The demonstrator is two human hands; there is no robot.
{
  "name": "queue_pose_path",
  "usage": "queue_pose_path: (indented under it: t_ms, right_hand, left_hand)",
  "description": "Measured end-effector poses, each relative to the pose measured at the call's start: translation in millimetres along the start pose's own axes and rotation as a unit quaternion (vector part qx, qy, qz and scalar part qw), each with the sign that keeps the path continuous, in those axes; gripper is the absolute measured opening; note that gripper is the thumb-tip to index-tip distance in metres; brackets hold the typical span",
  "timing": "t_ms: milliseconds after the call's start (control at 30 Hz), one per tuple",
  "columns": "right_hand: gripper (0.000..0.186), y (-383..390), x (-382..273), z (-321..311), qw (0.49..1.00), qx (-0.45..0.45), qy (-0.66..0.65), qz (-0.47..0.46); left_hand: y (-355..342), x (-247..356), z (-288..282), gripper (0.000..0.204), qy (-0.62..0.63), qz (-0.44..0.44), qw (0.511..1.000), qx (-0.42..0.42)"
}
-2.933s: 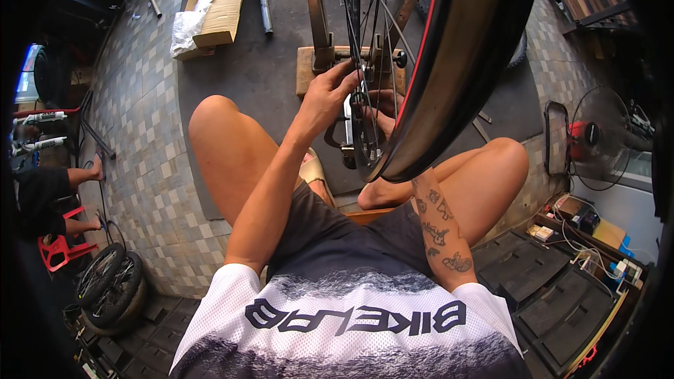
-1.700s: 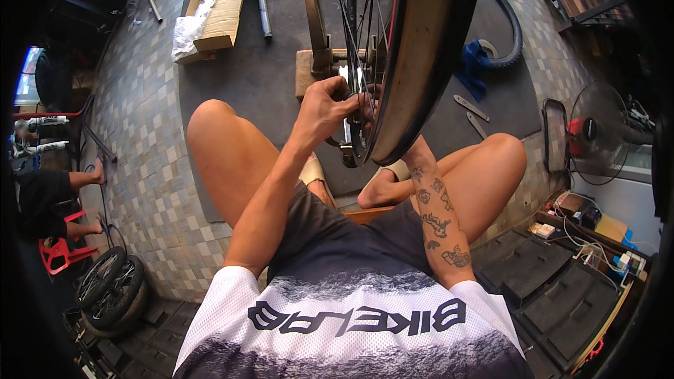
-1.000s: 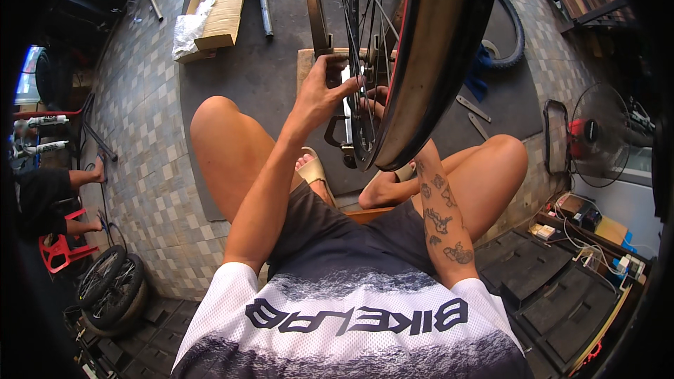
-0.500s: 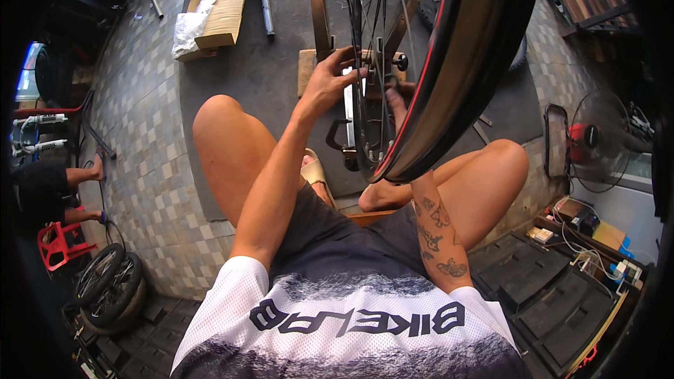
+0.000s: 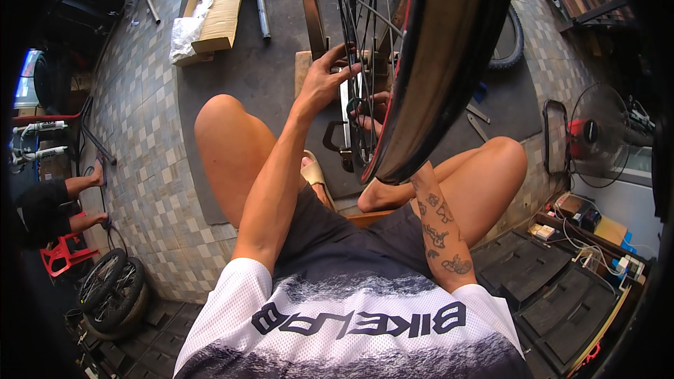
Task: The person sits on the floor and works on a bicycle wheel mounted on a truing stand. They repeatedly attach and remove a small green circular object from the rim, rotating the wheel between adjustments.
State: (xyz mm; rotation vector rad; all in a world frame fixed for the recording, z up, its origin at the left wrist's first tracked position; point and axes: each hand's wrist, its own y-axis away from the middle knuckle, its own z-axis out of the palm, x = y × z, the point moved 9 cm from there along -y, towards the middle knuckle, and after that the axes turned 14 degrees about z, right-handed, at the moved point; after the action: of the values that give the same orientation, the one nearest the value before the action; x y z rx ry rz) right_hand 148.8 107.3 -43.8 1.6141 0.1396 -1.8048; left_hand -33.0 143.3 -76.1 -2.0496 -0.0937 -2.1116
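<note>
A bicycle wheel with a dark tyre, red-edged rim and black spokes stands upright in a truing stand, in front of me and slightly right. My left hand is at the wheel's left side, its thumb and fingers closed around the spokes and rim edge. Low among the spokes, my right hand reaches in from the right, partly hidden by the rim and tyre. Its fingertips pinch a small, dark round spoke wrench. The stand's wooden base lies under the wheel.
An open cardboard box and a metal tube lie on the dark mat at left. Flat tools and a tyre lie right. A fan stands farther right. Another person's legs show far left beside a red stool.
The wheel's visible tyre has shifted left in view. My right hand has come down and left, and now shows through the spokes with the wrench. My left hand stays nearly in place.
</note>
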Motion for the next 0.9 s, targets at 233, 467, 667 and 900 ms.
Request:
queue_pose_path:
  t_ms: [233, 467, 667, 900]
  right_hand:
    - [0.034, -4, 11, -1, 0.994, -0.034, -0.104, -0.006]
    - [0.041, -7, 3, -3, 0.998, -0.048, -0.016, -0.025]
    - [0.041, -9, 8, 1, 0.997, -0.031, 0.056, -0.052]
    - [0.036, -12, 29, -2, 0.999, -0.031, -0.018, -0.018]
  left_hand:
    - [-6, -19, 1, 0.072, 0.015, 0.030, 0.999, 0.006]
    - [-7, -28, -1, 0.073, 0.052, 0.016, 0.998, 0.011]
    - [-10, -30, -1, 0.073, 0.010, 0.050, 0.999, -0.018]
    - [-13, -37, -4, 0.077, 0.000, 0.070, 0.997, -0.026]
